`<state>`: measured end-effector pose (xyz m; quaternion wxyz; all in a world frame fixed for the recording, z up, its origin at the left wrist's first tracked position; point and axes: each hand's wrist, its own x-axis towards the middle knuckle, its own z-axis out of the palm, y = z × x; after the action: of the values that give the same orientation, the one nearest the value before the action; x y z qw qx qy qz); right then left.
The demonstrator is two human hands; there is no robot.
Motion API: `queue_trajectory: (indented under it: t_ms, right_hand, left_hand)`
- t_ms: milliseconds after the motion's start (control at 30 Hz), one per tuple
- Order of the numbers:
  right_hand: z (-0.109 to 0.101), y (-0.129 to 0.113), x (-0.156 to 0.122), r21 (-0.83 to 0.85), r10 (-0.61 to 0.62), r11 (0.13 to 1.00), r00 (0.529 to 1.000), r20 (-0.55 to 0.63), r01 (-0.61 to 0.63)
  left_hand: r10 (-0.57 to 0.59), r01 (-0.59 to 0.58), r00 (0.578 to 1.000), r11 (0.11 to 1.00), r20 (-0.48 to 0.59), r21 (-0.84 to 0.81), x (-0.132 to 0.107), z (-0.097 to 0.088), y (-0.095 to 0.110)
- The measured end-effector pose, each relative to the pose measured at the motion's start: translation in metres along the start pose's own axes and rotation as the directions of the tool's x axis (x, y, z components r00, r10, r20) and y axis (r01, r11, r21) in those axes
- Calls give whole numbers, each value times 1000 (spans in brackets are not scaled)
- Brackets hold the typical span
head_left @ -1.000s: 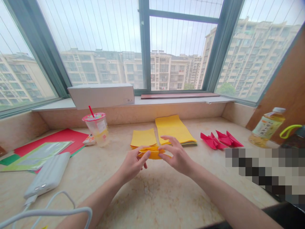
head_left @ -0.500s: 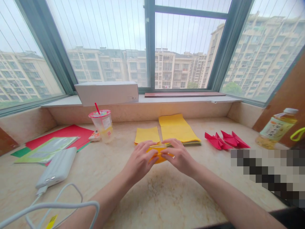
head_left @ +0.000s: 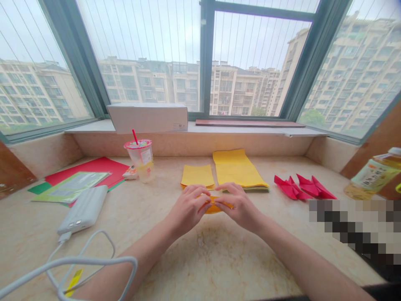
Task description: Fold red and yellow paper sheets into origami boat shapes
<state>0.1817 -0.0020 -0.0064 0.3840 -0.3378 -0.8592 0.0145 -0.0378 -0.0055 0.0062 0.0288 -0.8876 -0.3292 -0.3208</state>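
My left hand (head_left: pixel 188 209) and my right hand (head_left: pixel 239 207) meet over a small folded piece of orange-yellow paper (head_left: pixel 214 207) on the marble counter (head_left: pixel 200 255). Fingers of both hands are curled and pressed onto the paper, which is mostly hidden under them. Just behind the hands lies a small yellow sheet (head_left: pixel 198 175), and next to it a stack of longer yellow sheets (head_left: pixel 238 169). Two folded red paper pieces (head_left: pixel 303 188) lie to the right.
A plastic cup with a red straw (head_left: pixel 141 161) stands at the back left beside red and green sheets (head_left: pixel 81 179). A white power bank (head_left: pixel 84 209) with a white cable (head_left: pixel 81 259) lies front left. A tea bottle (head_left: pixel 372 175) is far right, a white box (head_left: pixel 148 118) on the sill.
Both hands have closed in together over the orange-yellow paper and pressed it down toward the counter. The camera has shifted, so everything sits further right in view.
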Motion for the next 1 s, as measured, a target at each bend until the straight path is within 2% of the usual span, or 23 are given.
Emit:
queue_trajectory:
  t_ms: [233,433,667,1000]
  right_hand:
    - [1,2,1,15,-29,999,999,45,29]
    - [3,3,1,33,-16,999,999,28,15]
    - [4,4,0,42,-7,999,1000,12,7]
    - [3,1,2,53,9,999,999,53,-11]
  left_hand:
    - [-4,4,1000,1000,8,-15,0,1,0]
    - [-36,36,999,999,9,-3,-1,1,-1]
    - [-40,37,996,999,79,33,-3,0,-3]
    - [-50,49,997,999,62,23,-1,3,-5]
